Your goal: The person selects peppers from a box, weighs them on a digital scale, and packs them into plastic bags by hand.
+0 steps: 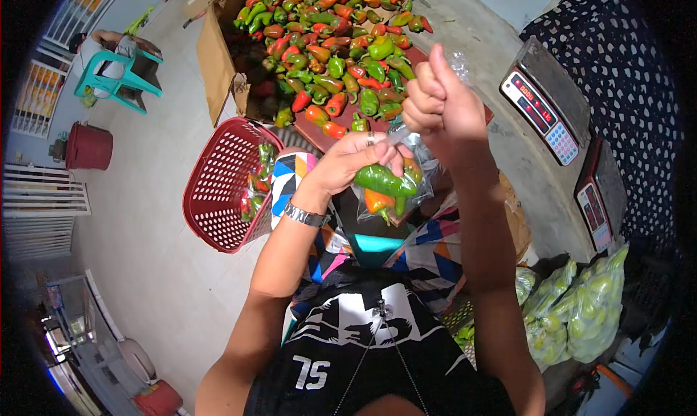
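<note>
A clear plastic bag (428,186) hangs in front of my lap with a few green and orange-red peppers (383,180) inside. My left hand (353,159) is closed around the gathered neck of the bag, just above the peppers. Higher and to the right, my right hand (444,100) makes a fist on the twisted upper end of the plastic, thumb pointing up. Between the two hands the plastic is drawn into a tight strand. Some clear film sticks out behind the right fist.
Loose red and green peppers (330,60) cover the surface ahead, beside a cardboard flap (215,67). A red basket (210,194) with bagged peppers stands left. Two digital scales (541,111) (597,202) sit right, above bags of green produce (592,314). A teal stool (109,75) is far left.
</note>
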